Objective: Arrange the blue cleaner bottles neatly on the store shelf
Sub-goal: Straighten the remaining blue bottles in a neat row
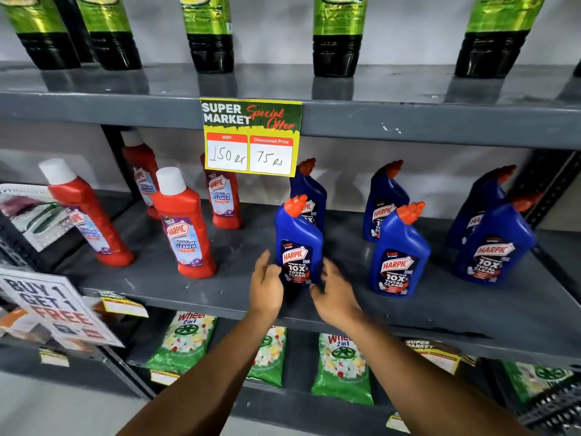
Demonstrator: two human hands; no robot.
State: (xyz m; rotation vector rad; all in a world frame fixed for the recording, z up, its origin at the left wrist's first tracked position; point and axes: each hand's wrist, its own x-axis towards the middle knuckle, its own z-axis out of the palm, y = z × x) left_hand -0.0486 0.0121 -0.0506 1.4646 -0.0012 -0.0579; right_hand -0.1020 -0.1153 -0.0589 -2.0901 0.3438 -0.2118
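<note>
Middle shelf (471, 313): six blue bottles, four red bottles. Left hand (266, 286) and right hand (334, 298) open, flanking front-left blue bottle (298, 243) at base, fingers touching or nearly so; no firm grip visible. Bottle upright.

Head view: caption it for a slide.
Both hands, left hand and right hand, flank the front-left blue bottle on the grey shelf.
</note>
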